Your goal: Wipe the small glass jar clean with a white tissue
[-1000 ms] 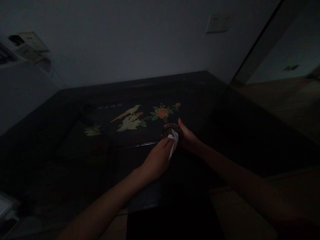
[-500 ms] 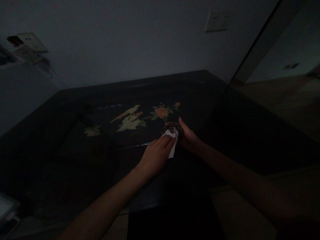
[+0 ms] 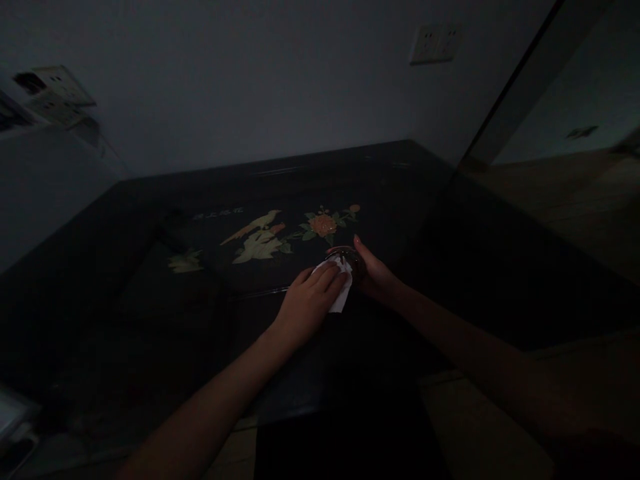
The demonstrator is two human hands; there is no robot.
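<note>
My left hand (image 3: 316,288) is closed on a white tissue (image 3: 341,301) and presses it against a dark round object with a shiny rim (image 3: 357,263). That round piece looks like a small dish or lid; the dim light hides its exact kind. Gripping it from the right side is my right hand (image 3: 376,272), its thumb up along the edge. Both hands are over the near part of a dark tabletop (image 3: 280,180) decorated with a bird (image 3: 257,223) and flowers (image 3: 323,225).
Behind the table rises a pale wall with a double socket (image 3: 436,44) at right and more sockets (image 3: 63,85) at left. A whitish object (image 3: 15,417) is at the lower left edge. Floor shows on the right.
My left hand has shifted slightly left with the tissue, its fingers now flatter over it. My right hand and the round object have barely moved.
</note>
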